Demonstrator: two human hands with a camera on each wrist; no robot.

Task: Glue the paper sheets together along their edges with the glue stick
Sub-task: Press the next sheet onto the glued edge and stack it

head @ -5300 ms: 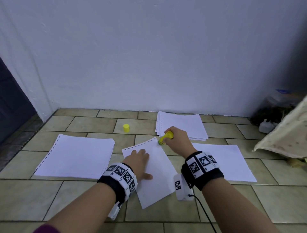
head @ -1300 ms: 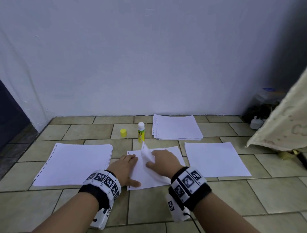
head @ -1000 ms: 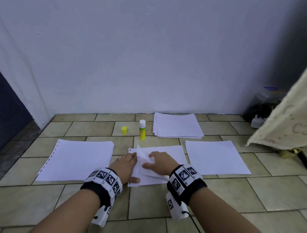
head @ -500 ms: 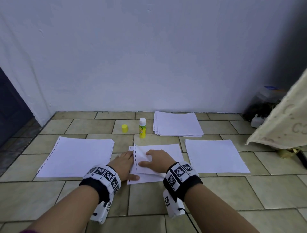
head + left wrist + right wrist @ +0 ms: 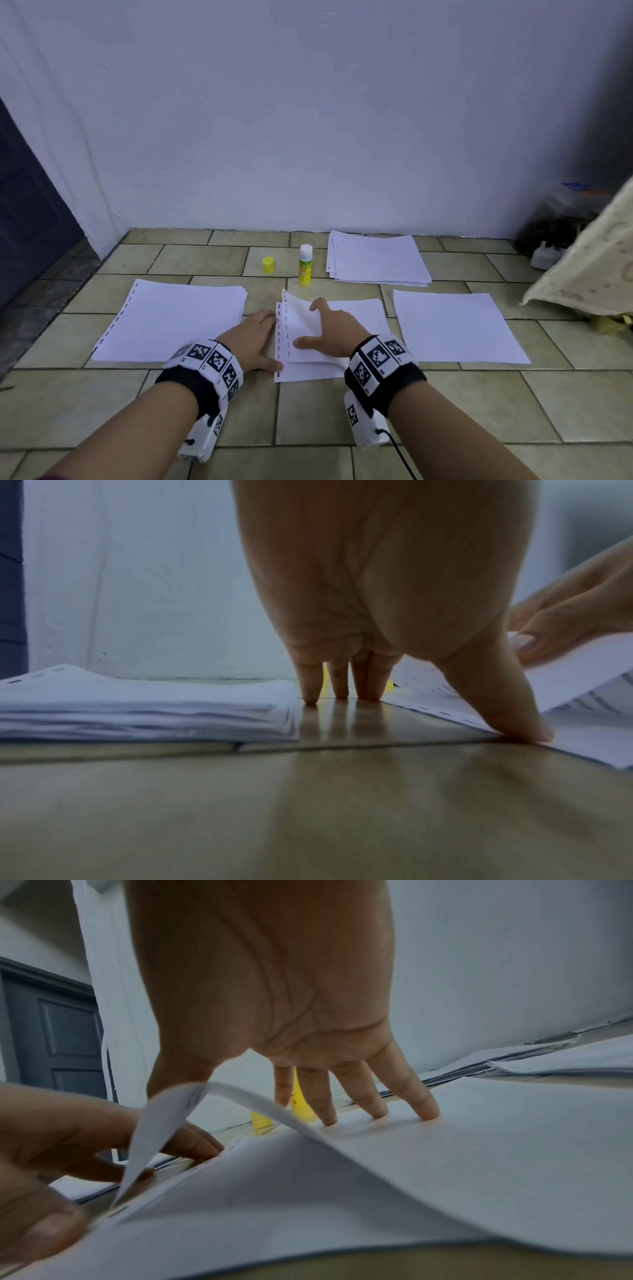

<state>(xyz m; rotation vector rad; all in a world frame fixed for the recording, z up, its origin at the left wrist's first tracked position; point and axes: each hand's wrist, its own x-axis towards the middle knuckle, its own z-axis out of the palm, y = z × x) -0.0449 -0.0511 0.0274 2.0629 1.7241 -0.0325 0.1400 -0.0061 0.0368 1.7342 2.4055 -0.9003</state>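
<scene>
Kneeling-height view over a tiled floor (image 5: pixel 308 421) at the foot of a pale wall (image 5: pixel 308 120); two paper sheets at centre, the upper sheet (image 5: pixel 301 329) laid over the lower sheet (image 5: pixel 308 371), its punched left edge lifted and curling, not yet flat. Right hand (image 5: pixel 337 334) spread wide on the upper sheet, straight fingers (image 5: pixel 424 1102) pressing it down, thumb (image 5: pixel 305 341) reaching toward the punched edge; nothing gripped. Left hand (image 5: pixel 251 337) flat and relaxed on the floor just beside the sheets, fingertips (image 5: pixel 310 696) on the tile, thumb (image 5: pixel 514 718) pinning the lower sheet's punched margin. Glue stick (image 5: pixel 304 265) upright beyond the sheets, uncapped, white top showing; its yellow cap (image 5: pixel 268 265) just to the left, apart from it. Thick paper stack (image 5: pixel 178 322) to the left, a thinner stack (image 5: pixel 376 260) near the wall, a single sheet (image 5: pixel 452 325) to the right. Dark door (image 5: pixel 30 212) at far left; cream cloth (image 5: pixel 589 263) at the right edge.
</scene>
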